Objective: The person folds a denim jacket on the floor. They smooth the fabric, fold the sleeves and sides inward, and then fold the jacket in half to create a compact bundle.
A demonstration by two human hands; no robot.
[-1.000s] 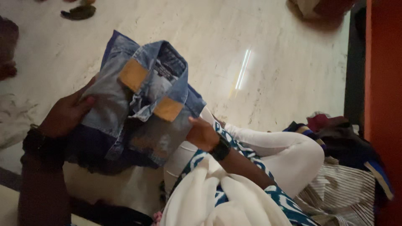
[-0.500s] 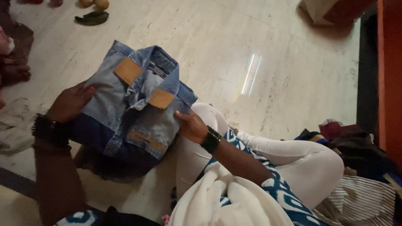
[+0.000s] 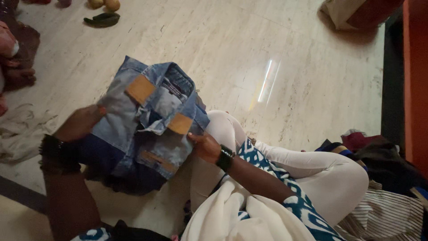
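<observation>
Head view shows a folded denim jacket (image 3: 147, 120) held between two hands above a pale stone floor (image 3: 290, 67), just in front of the seated person's bent knee in white leggings (image 3: 312, 165). The jacket's left edge is gripped by the left hand (image 3: 80, 122), with the thumb laid over the faded front panel and the fingers hidden behind the cloth. Its lower right edge is pinched by the right hand (image 3: 205, 145), fingers closed on the fabric beside a tan patch (image 3: 180, 123); a second tan patch (image 3: 140, 89) is seen near the collar. A dark bracelet (image 3: 58, 149) is worn on the left wrist and a black watch (image 3: 225, 158) on the right. A heap of clothes, striped cloth among them (image 3: 379, 214), is piled at the right, a pale crumpled cloth (image 3: 20, 134) lies at the left, and a dark green leaf-like object (image 3: 102, 19) lies far up the floor
</observation>
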